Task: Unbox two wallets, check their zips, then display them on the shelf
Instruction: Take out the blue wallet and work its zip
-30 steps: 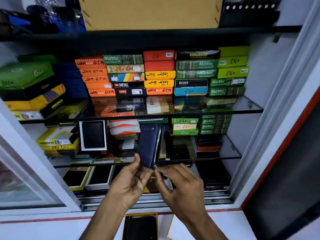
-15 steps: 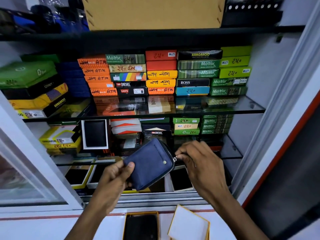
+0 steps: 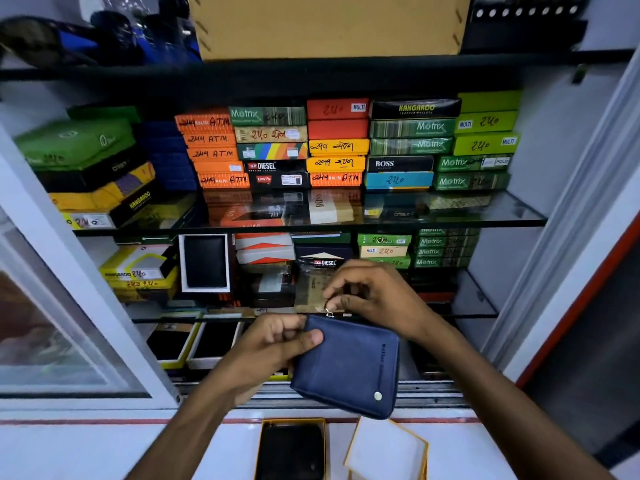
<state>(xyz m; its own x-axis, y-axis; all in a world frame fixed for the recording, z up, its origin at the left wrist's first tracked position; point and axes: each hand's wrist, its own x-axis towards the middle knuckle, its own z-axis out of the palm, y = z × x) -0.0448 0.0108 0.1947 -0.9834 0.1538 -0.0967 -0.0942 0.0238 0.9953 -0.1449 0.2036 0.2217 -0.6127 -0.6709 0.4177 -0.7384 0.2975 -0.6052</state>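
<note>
**Blue zip wallet held in both hands before the shelves**

Low in the middle of the frame, a blue wallet (image 3: 349,365) is held flat-side up in front of a glass-shelved cabinet. Its face shows a small round metal stud near the lower right corner and a line of embossed lettering along the right edge, too small to read.

The left hand (image 3: 273,348) comes in from the lower left and is clamped on the wallet's upper left corner, thumb pressed on the top face and the other fingers curled at the edge. The right hand (image 3: 374,296) reaches in from the lower right and sits just above the wallet's top edge; its thumb and forefinger are pinched together on a small metal zip pull (image 3: 329,312) at the top left of the wallet.

Below the hands, on the white tabletop (image 3: 104,452) at the bottom of the frame, an open yellow-edged box (image 3: 291,448) holds a black wallet, and just right of it lies a box lid (image 3: 386,448), white inside, tilted up on one edge.

Behind the hands, the upper glass shelf (image 3: 512,216) carries stacked wallet boxes in green, orange, yellow, black and blue, with printed brand names and handwritten prices. The lower glass shelf (image 3: 478,306) holds more boxes, and at centre left an open white-framed box (image 3: 205,262) stands upright showing a black wallet. A large brown cardboard carton (image 3: 329,26) fills the top centre of the frame.
</note>
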